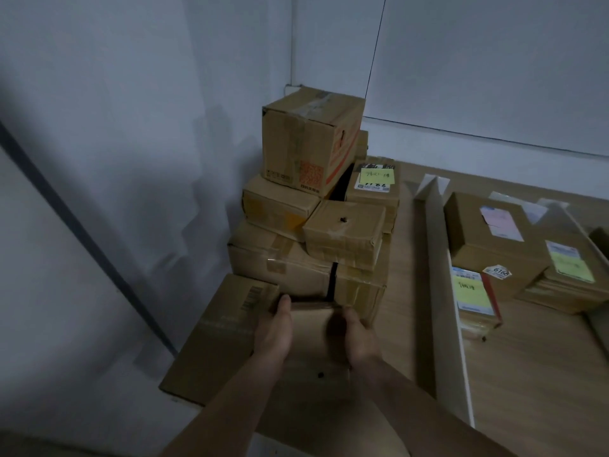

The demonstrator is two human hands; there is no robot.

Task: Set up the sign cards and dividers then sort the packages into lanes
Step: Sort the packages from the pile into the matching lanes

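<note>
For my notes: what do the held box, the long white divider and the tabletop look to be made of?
Held box: matte brown cardboard, probably corrugated; plain kraft face with a small dark spot. White divider: likely folded card or foam board; thin, matte, creased at its far end. Tabletop: pale wood-grain finish, perhaps laminate; the dim light leaves it open.

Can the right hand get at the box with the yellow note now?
Probably not yet: the right hand, with the left hand, grips the front box; the yellow-note box itself lies uncovered.
</note>
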